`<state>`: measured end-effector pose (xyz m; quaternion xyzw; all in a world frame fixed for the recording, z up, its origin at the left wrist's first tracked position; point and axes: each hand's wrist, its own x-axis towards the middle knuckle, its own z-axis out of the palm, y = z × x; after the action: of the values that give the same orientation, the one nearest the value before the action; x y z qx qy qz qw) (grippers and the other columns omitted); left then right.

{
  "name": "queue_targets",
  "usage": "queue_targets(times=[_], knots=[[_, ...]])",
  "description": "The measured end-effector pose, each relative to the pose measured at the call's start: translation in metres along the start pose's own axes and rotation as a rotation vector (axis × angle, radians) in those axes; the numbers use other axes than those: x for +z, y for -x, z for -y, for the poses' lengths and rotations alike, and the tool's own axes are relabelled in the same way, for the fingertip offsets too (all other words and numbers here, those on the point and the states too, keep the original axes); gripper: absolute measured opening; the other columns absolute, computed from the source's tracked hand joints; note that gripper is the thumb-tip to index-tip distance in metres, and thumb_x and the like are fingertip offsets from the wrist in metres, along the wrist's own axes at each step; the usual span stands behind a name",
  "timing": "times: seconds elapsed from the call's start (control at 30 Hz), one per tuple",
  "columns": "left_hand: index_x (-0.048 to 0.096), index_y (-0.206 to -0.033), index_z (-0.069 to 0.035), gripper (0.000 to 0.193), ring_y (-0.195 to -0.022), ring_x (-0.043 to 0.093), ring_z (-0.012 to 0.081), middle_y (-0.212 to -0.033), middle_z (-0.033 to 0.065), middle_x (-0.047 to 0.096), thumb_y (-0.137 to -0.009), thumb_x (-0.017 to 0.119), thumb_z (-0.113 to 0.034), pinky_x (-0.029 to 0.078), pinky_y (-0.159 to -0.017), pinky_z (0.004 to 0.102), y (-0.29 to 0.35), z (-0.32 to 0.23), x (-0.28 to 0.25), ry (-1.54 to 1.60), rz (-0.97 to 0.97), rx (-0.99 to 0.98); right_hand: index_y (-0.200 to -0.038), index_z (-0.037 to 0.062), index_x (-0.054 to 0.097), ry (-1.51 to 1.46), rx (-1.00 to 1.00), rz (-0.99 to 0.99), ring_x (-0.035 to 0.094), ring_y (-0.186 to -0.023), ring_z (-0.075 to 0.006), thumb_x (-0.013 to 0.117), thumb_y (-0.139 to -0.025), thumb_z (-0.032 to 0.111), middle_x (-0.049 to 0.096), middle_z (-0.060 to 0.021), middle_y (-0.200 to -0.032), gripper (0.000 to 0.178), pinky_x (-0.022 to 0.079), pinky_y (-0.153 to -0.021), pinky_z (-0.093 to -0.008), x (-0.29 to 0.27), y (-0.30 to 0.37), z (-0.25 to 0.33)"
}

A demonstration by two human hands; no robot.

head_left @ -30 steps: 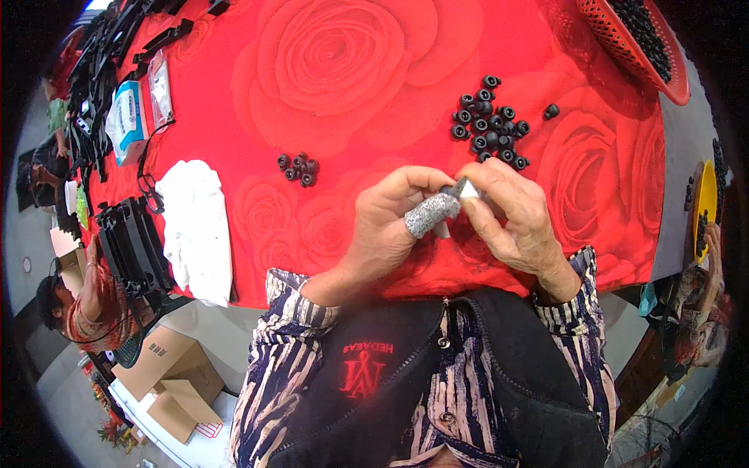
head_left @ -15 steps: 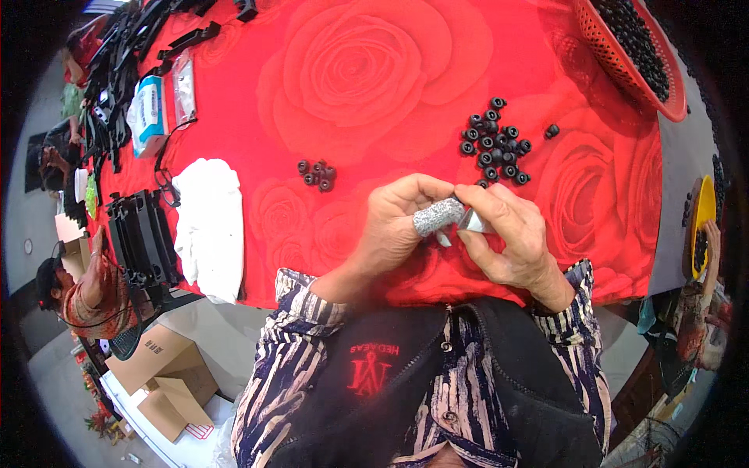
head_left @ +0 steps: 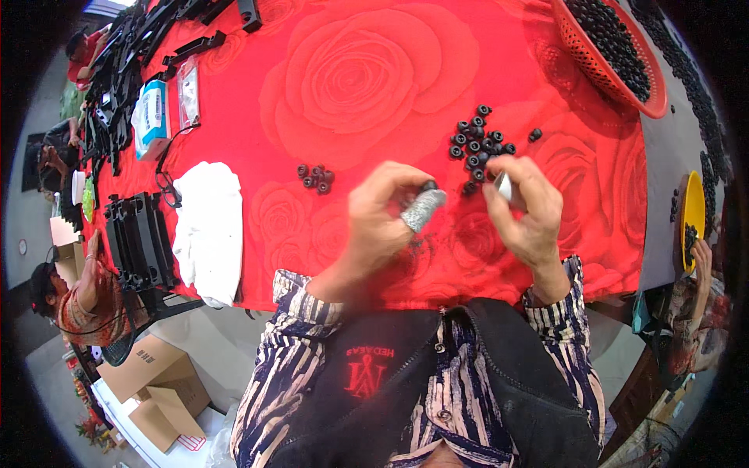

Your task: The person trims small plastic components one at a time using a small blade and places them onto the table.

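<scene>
Hands apart above a red-covered counter (head_left: 374, 117)
The left hand (head_left: 384, 209) grips a black part (head_left: 428, 186) in its fingers; the right hand's (head_left: 528, 209) fingers pinch a pale, blade-like piece (head_left: 505, 187), partly covering the black pile (head_left: 476, 142) just beyond. A smaller cluster (head_left: 315, 179) and white cloth (head_left: 209, 234) lie leftward; a red basket (head_left: 591, 62) stands at the far right.

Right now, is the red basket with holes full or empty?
Not empty: many small black pieces lie inside the red basket. They hide its bottom, so I cannot tell how deep they go.
</scene>
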<state>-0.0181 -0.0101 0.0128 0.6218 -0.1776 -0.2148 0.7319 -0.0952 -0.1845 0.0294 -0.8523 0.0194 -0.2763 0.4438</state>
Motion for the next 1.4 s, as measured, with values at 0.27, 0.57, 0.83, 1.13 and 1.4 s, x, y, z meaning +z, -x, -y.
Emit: queue_targets(times=[0.27, 0.57, 0.83, 1.13, 1.4], knots=[[0.061, -0.077, -0.011, 0.018, -0.090, 0.049, 0.0251, -0.087, 0.0024, 0.057, -0.062, 0.071, -0.006, 0.037, -0.079, 0.0375, -0.024, -0.003, -0.025, -1.069, -0.241, 0.595, -0.095, 0.0051, 0.056, 0.278, -0.145, 0.222, 0.058, -0.062, -0.0246, 0.065, -0.068, 0.008, 0.053, -0.0084, -0.074, 0.028, 0.046, -0.052, -0.0350, -0.009, -0.001, -0.008], [0.064, -0.080, -0.010, 0.020, -0.104, 0.042, 0.0264, -0.101, 0.0062, 0.054, -0.062, 0.071, -0.018, 0.028, -0.092, 0.0447, -0.026, -0.010, -0.039, -1.404, -0.297, 0.432, -0.088, 0.0067, 0.051, 0.517, -0.192, 0.299, 0.058, -0.064, -0.0232, 0.069, -0.067, 0.013, 0.047, -0.0063, -0.071, 0.028, 0.047, -0.053, -0.0347, 0.008, 0.008, -0.007], [0.062, -0.093, 0.000, 0.016, -0.069, 0.059, 0.0081, -0.079, 0.0041, 0.065, -0.080, 0.068, -0.008, 0.047, -0.060, 0.0213, -0.004, -0.023, -0.009, -0.243, 0.094, -0.083, -0.092, 0.0035, 0.057, 0.171, -0.366, 0.166, 0.052, -0.054, -0.0235, 0.070, -0.067, 0.015, 0.045, -0.0068, -0.066, 0.031, 0.043, -0.048, -0.0359, 0.013, 0.007, -0.005], [0.064, -0.094, 0.001, 0.018, -0.059, 0.057, 0.0065, -0.078, 0.0055, 0.066, -0.083, 0.066, -0.013, 0.044, -0.049, 0.0194, -0.008, -0.018, -0.021, 0.223, 0.467, -0.587, -0.109, 0.0012, 0.058, -0.090, -0.294, 0.331, 0.054, -0.056, -0.0239, 0.069, -0.059, 0.006, 0.049, -0.0075, -0.068, 0.052, 0.043, -0.049, -0.0348, 0.012, 0.012, 0.001], [0.064, -0.096, 0.002, 0.020, -0.058, 0.060, 0.0120, -0.078, 0.0090, 0.065, -0.081, 0.068, -0.011, 0.049, -0.048, 0.0224, 0.001, 0.000, -0.012, 0.517, 0.346, -0.544, -0.097, 0.0000, 0.063, -0.267, -0.215, 0.206, 0.054, -0.059, -0.0174, 0.069, -0.065, -0.007, 0.057, -0.0083, -0.074, 0.034, 0.043, -0.050, -0.0277, 0.011, 0.007, 0.001]])
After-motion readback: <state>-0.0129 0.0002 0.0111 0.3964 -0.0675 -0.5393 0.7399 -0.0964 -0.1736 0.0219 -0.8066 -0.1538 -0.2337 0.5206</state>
